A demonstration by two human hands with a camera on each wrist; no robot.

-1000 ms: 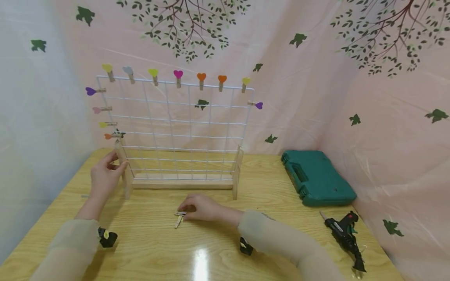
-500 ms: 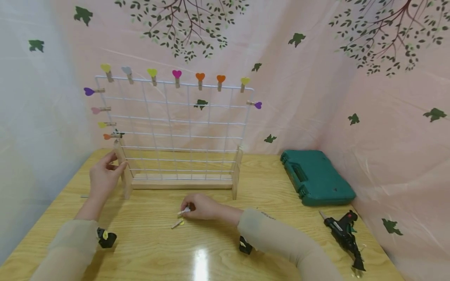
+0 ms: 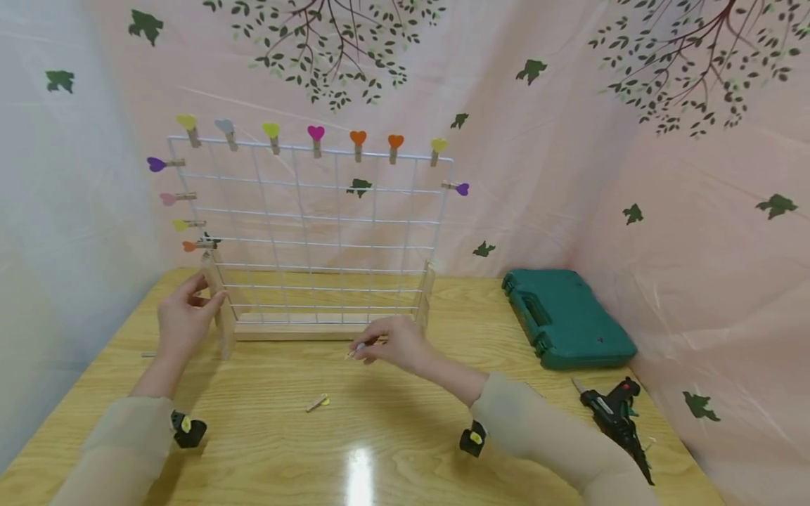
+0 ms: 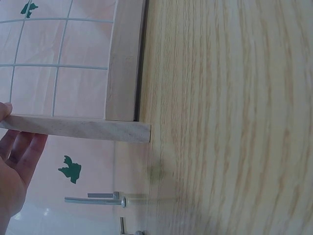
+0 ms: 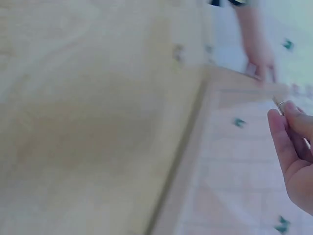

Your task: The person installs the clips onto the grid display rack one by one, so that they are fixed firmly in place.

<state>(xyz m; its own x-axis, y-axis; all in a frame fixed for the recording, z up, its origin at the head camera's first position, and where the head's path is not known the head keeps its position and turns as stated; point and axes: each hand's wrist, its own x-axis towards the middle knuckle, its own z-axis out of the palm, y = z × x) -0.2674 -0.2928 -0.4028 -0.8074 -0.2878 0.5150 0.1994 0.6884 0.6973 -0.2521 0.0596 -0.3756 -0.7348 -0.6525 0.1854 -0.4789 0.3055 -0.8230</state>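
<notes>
A white wire grid (image 3: 304, 246) stands upright in a wooden base (image 3: 297, 332). Heart-topped clothespins, such as a magenta one (image 3: 316, 139), are clipped along its top and sides. My left hand (image 3: 185, 320) grips the left wooden upright (image 4: 83, 127), thumb on one side and fingers on the other. In front of the base, my right hand (image 3: 400, 343) pinches a small clothespin (image 5: 279, 104) between thumb and fingertips; its heart looks pale, mostly covered by the fingers. Another clothespin (image 3: 317, 403), with a yellow heart, lies on the table nearer to me.
A green plastic case (image 3: 572, 320) lies at the right rear of the table (image 3: 253, 450). In front of it is a black glue gun (image 3: 615, 418). Metal rods (image 4: 93, 200) lie beyond the left upright. A printed curtain (image 3: 538, 154) hangs close behind.
My right hand has picked up the pale-heart clothespin from beside the yellow one and carried it up and to the right. The left hand has kept its grip on the upright.
</notes>
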